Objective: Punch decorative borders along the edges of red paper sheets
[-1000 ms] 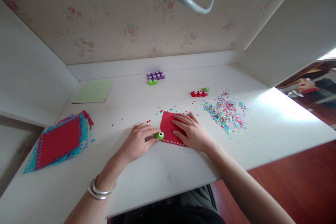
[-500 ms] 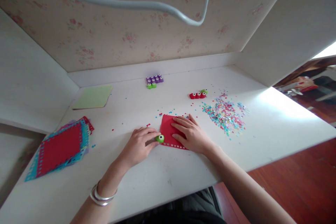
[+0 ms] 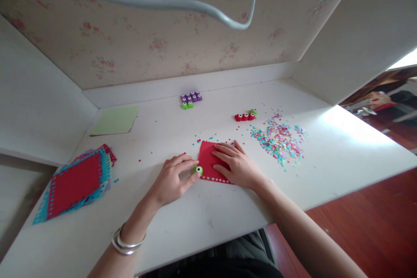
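A small green craft punch [image 3: 197,170] with a white top sits at the lower left edge of a red sheet of paper [image 3: 206,156]. My left hand [image 3: 171,180] has its thumb and index finger around that punch, the thumb at its near side and the finger at its far side. Punched holes run along the sheet's near edge. Flat on the red paper, fingers stretched out, lies my right hand [image 3: 239,165], which covers the sheet's right part.
Purple punches [image 3: 191,96] and two green ones [image 3: 187,105] stand by the back wall. Red punches [image 3: 245,117] and another green one are right of centre, near a confetti heap [image 3: 282,139]. Punched sheets [image 3: 76,178] lie left, below pale green paper [image 3: 114,120].
The view has tilted a little, so the whole scene sits lower. My left thumb and finger have spread slightly around the punch; my right hand stays on the paper.
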{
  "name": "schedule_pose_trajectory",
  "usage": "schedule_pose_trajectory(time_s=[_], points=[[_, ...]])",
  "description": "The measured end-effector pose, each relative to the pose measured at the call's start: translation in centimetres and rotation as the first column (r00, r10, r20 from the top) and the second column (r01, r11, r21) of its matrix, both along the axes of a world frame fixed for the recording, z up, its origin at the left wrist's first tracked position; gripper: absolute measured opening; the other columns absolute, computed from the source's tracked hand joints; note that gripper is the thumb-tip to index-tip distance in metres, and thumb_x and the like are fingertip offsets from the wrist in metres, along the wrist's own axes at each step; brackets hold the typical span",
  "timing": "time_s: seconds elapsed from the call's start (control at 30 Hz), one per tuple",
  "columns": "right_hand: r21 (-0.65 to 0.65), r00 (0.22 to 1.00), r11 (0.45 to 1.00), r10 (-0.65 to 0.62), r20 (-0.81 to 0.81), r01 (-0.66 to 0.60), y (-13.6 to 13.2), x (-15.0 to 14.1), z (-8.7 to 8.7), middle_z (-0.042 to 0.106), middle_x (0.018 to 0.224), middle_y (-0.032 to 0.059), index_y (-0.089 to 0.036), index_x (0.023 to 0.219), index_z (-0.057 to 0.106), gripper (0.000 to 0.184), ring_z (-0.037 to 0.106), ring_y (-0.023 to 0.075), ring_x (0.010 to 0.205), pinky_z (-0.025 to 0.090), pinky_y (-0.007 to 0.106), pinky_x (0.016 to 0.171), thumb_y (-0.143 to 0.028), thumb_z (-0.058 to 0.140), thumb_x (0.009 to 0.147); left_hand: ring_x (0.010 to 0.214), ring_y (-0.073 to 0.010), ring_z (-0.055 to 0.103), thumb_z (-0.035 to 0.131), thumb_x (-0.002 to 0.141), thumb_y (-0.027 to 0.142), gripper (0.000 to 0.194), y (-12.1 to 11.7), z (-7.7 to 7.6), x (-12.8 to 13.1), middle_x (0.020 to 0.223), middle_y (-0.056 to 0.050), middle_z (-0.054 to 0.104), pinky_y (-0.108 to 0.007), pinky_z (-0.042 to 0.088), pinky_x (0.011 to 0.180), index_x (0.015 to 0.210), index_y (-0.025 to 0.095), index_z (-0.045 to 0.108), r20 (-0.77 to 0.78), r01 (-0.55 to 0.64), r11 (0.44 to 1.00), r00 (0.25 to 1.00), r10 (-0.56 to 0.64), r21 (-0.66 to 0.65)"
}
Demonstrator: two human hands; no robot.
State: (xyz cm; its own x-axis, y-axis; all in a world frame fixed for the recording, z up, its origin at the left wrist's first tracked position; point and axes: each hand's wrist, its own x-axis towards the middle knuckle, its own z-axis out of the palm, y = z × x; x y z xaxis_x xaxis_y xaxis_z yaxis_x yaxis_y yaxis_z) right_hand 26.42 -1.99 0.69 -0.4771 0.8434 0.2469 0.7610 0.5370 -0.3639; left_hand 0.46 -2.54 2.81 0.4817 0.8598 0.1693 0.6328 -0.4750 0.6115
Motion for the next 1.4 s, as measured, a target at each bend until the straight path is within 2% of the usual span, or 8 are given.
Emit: schedule_pose_trajectory(time_s=[0.13, 0.27, 0.6, 0.7, 0.83, 1.0, 1.2, 1.4], points=[[-0.003, 1.0, 1.0, -0.004, -0.011, 0.004, 0.0, 0.0, -0.1, 0.056, 0.14, 0.0071, -0.026, 0.129, 0.06, 0.039, 0.047, 0.028, 0.131, 0.019, 0.055, 0.116, -0.042, 0.054, 0.094, 0.108, -0.0212, 0.06, 0.056, 0.094, 0.039, 0.025, -0.2, 0.9, 0.9, 0.105, -0.004, 0.069, -0.033, 0.048, 0.09, 0.103, 0.024, 0.073, 0.097, -0.12, 0.99, 0.987, 0.127, -0.078], [0.006, 1.0, 1.0, -0.002, -0.026, 0.002, -0.1, 0.0, 0.0, 0.057, 0.139, 0.0067, -0.026, 0.127, 0.062, 0.037, 0.047, 0.0268, 0.131, 0.018, 0.054, 0.116, -0.042, 0.053, 0.095, 0.084, -0.0174, 0.062, 0.055, 0.094, 0.04, 0.025, -0.2, 1.3, 1.8, 0.096, -0.004, 0.068, -0.028, 0.05, 0.071, 0.098, 0.024, 0.074, 0.078, -0.127, 0.982, 0.987, 0.139, -0.142], [0.051, 0.999, 0.999, 0.01, -0.042, -0.008, -0.2, 0.2, 0.1, 0.06, 0.135, 0.0071, -0.026, 0.126, 0.062, 0.037, 0.049, 0.0254, 0.128, 0.021, 0.05, 0.114, -0.041, 0.055, 0.093, 0.081, -0.0182, 0.063, 0.058, 0.086, 0.035, 0.022, 1.0, 1.2, 2.7, 0.087, -0.005, 0.067, -0.029, 0.048, 0.078, 0.079, 0.02, 0.072, 0.012, -0.077, 0.964, 0.997, 0.082, -0.256], [0.042, 0.999, 0.999, 0.005, -0.039, -0.003, -0.3, 0.2, 0.1, 0.06, 0.135, 0.0067, -0.026, 0.125, 0.063, 0.036, 0.049, 0.0253, 0.128, 0.021, 0.049, 0.114, -0.04, 0.055, 0.093, 0.075, -0.0177, 0.06, 0.059, 0.082, 0.034, 0.022, 1.5, 1.3, 3.1, 0.078, -0.004, 0.065, -0.027, 0.047, 0.071, 0.068, 0.018, 0.065, -0.017, -0.093, 0.944, 0.996, 0.093, -0.316], [0.039, 0.999, 0.999, 0.004, -0.036, -0.003, -0.3, 0.2, 0.1, 0.06, 0.135, 0.007, -0.025, 0.124, 0.063, 0.035, 0.049, 0.0253, 0.127, 0.021, 0.049, 0.113, -0.04, 0.055, 0.093, 0.052, -0.0125, 0.048, 0.056, 0.078, 0.03, 0.02, 2.0, 1.2, 3.7, 0.056, 0.003, 0.052, -0.022, 0.036, 0.049, 0.062, 0.019, 0.053, -0.057, -0.114, 0.911, 0.993, 0.099, -0.397], [0.038, 1.0, 0.999, 0.011, -0.028, -0.01, -0.4, 0.2, 0.4, 0.059, 0.135, 0.0077, -0.025, 0.124, 0.063, 0.035, 0.05, 0.0246, 0.127, 0.023, 0.048, 0.112, -0.041, 0.053, 0.094, 0.042, -0.0083, 0.037, 0.055, 0.076, 0.028, 0.018, 2.3, 0.8, 4.2, 0.053, 0.007, 0.043, -0.019, 0.025, 0.04, 0.064, 0.02, 0.045, -0.084, -0.14, 0.862, 0.99, 0.114, -0.487], [0.052, 0.999, 0.999, 0.01, -0.038, -0.008, -0.4, 0.1, 0.3, 0.06, 0.134, 0.0075, -0.026, 0.123, 0.064, 0.034, 0.05, 0.0244, 0.127, 0.023, 0.049, 0.112, -0.04, 0.054, 0.094, 0.05, -0.0104, 0.045, 0.055, 0.078, 0.032, 0.019, 1.9, 1.8, 4.0, 0.058, 0.005, 0.048, -0.02, 0.033, 0.046, 0.065, 0.019, 0.051, -0.078, -0.101, 0.884, 0.994, 0.074, -0.455], [0.041, 0.998, 0.999, 0.022, -0.057, -0.02, -0.4, 0.3, 0.5, 0.06, 0.134, 0.007, -0.025, 0.124, 0.063, 0.035, 0.05, 0.0235, 0.127, 0.023, 0.047, 0.112, -0.04, 0.056, 0.093, 0.078, -0.0175, 0.06, 0.056, 0.085, 0.039, 0.027, 1.3, 2.6, 1.9, 0.089, -0.005, 0.061, -0.027, 0.048, 0.069, 0.077, 0.016, 0.067, -0.052, -0.043, 0.928, 0.998, 0.025, -0.371]])
